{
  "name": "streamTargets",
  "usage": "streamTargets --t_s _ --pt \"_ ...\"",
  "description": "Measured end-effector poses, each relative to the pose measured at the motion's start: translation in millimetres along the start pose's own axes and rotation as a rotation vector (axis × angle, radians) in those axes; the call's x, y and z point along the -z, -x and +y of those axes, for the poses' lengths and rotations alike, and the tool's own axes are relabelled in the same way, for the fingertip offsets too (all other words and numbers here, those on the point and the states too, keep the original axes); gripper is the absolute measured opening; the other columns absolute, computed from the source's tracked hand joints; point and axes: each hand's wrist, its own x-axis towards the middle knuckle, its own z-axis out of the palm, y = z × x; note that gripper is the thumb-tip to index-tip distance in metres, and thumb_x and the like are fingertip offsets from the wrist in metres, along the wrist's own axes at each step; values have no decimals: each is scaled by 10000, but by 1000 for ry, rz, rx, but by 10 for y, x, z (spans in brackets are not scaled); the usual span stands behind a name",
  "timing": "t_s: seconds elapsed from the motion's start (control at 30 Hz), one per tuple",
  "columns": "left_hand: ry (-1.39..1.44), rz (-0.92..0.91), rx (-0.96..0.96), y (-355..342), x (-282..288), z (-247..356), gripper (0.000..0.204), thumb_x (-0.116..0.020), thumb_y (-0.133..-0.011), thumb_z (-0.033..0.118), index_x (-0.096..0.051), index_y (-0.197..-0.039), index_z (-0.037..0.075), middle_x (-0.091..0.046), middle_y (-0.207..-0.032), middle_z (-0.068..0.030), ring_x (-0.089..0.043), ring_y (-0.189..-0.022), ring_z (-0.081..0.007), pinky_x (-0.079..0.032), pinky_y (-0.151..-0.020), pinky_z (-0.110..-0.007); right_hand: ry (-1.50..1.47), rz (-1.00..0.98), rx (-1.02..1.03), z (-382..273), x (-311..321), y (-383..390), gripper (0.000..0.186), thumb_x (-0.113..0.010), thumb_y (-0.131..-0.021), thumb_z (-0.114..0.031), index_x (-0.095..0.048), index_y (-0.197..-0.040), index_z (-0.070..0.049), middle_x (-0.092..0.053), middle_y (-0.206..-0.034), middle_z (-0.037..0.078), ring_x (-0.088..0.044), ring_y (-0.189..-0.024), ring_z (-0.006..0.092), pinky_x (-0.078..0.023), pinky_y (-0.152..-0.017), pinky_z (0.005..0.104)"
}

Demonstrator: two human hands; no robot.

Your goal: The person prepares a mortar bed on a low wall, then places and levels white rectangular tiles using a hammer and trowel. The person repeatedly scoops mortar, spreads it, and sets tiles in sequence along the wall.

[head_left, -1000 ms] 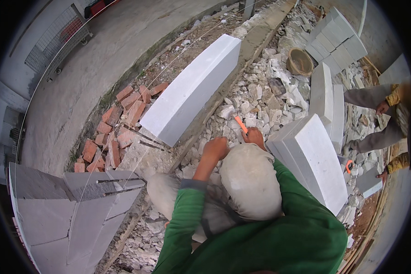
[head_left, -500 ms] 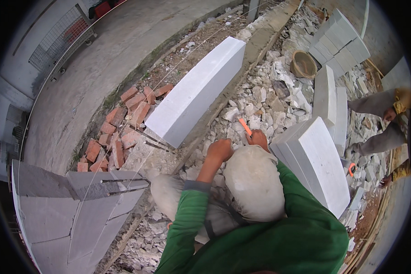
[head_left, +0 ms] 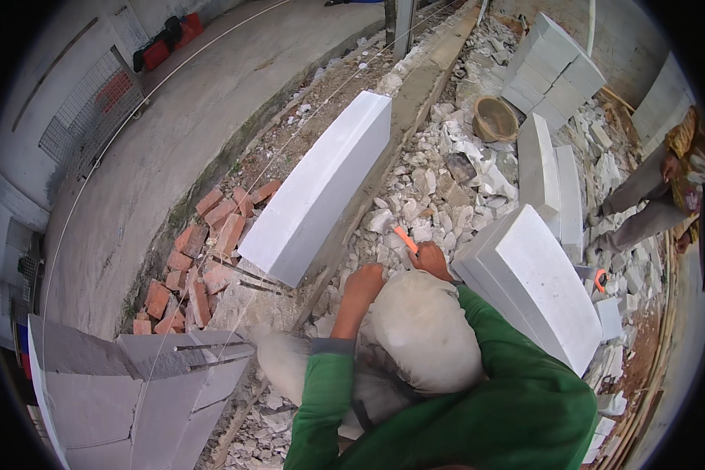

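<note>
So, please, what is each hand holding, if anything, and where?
The right hand grips a slim, straight orange object by its near end; left hand: unclear.

Co-worker [head_left: 656, 180] drawn back from the small pale block [head_left: 609, 319].
The lower hand [head_left: 685, 239], at the block 1 second ago, is now apart from it; the legs [head_left: 638, 189] stand closer together. More red objects [head_left: 186, 31] show at upper left.

Toward three o'clock from centre, my remote feed showed me a bright orange tool [head_left: 404, 238]; at four, a deep green sleeve [head_left: 517, 352]; near nine, rust-red bricks [head_left: 229, 235]; near eleven, a white block [head_left: 313, 180]; near ten, grey criss-cross mesh [head_left: 78, 117]; between two and three, a co-worker's mottled yellow-brown top [head_left: 688, 149].
</note>
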Motion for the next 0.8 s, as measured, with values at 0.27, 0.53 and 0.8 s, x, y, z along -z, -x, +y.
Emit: streamTargets --t_s 0.27,0.53,0.8 --pt "-2 -17 -27 26 16 6 303 -700 -885 281 -708 -1022 11 -736 -1093 -222 -713 -1038 -429 -566 -877 -530 -13 75 46 -50 66 21 432 -653 -954 -414 -709 -894 10 -693 -848 203 -663 -860 395 -533 -790 525" --pt "-17 36 -112 -29 -139 -152 232 -610 -929 198 -695 -1035 10 -740 -1047 -225 -715 -1013 -432 -569 -854 -533 -8 79 41 -44 56 40 435 -651 -955 -417 -708 -887 9 -693 -863 210 -661 -859 398 -529 -794 521" --pt "13 71 -154 34 -104 -167 229 -587 -935 175 -691 -1046 3 -737 -1049 -236 -720 -998 -433 -571 -837 -531 -20 91 50 -33 25 28 436 -652 -951 -413 -708 -881 14 -696 -867 215 -662 -863 402 -531 -793 525"
